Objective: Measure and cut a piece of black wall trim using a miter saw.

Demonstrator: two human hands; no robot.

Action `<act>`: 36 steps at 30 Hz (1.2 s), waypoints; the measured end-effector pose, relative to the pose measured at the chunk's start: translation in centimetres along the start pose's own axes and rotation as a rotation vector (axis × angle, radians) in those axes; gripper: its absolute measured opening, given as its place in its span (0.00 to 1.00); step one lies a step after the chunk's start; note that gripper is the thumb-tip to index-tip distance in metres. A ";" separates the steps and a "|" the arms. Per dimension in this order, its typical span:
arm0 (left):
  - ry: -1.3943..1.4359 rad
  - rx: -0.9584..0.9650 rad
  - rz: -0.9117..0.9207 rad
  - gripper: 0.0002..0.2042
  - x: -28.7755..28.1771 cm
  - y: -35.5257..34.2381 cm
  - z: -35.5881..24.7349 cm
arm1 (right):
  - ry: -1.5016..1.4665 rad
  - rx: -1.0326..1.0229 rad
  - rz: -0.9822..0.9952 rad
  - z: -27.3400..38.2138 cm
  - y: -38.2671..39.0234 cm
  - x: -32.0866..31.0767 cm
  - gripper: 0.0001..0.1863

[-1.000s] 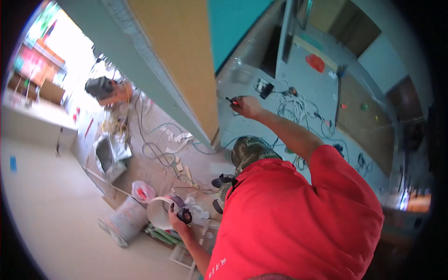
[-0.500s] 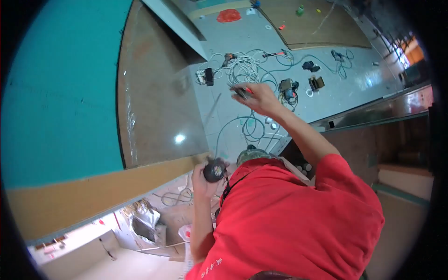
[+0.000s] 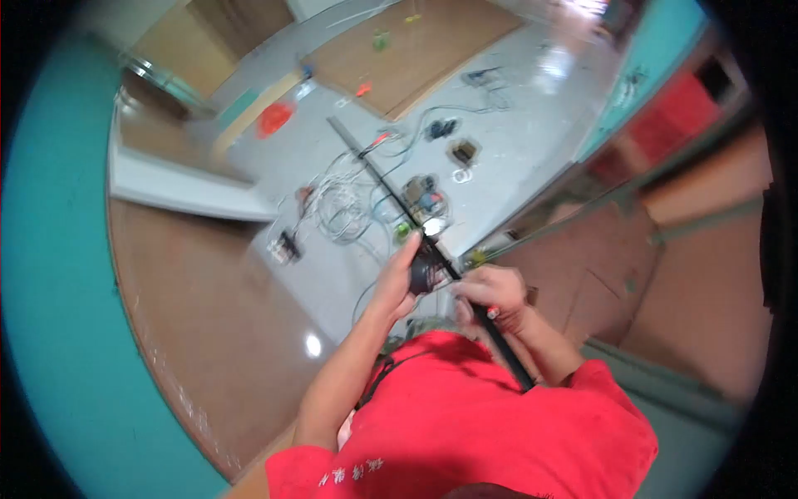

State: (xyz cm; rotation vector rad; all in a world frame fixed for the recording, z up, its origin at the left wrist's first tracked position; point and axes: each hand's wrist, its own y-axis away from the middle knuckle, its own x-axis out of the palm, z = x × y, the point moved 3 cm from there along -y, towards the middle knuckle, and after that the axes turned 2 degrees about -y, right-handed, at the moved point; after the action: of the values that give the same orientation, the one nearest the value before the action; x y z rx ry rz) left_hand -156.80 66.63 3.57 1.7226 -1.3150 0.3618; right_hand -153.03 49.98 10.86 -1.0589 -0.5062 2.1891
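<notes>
My left hand [image 3: 397,283] is closed on a black round object [image 3: 424,276], roughly fist-sized; blur hides its exact kind. A long thin black rod [image 3: 391,190] crosses the view at a slant, its far end over the floor and its near end [image 3: 511,362] by my red sleeve. It runs right beside the round object, close to my left thumb. My right hand [image 3: 497,291] is bent at the rod, fingers curled and smeared by motion. Under that hand shows a small red-tipped thing [image 3: 493,313]; I cannot tell its kind.
Tangled pale cables [image 3: 342,208], a power tool [image 3: 424,195] and dark items [image 3: 442,129] lie on the light floor. A brown board [image 3: 416,62] lies beyond, near a red-orange bag [image 3: 275,119]. A brown panel [image 3: 208,291] stands left; cabinet parts [image 3: 573,274] are on the right.
The view has turned. My right hand has come back from its outstretched reach to near my left hand. The black rod now shows between them; the round object stays in my left hand.
</notes>
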 end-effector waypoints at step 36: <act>-1.066 -0.128 1.089 0.13 33.3 -34.1 -6.0 | -0.310 1.052 -1.620 3.8 -2.3 7.0 0.16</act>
State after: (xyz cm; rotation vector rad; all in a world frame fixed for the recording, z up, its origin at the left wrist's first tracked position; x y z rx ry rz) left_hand -112.22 51.70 13.46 0.8748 -2.9330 -0.1153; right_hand -158.45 56.24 10.60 0.3319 -0.1137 0.7906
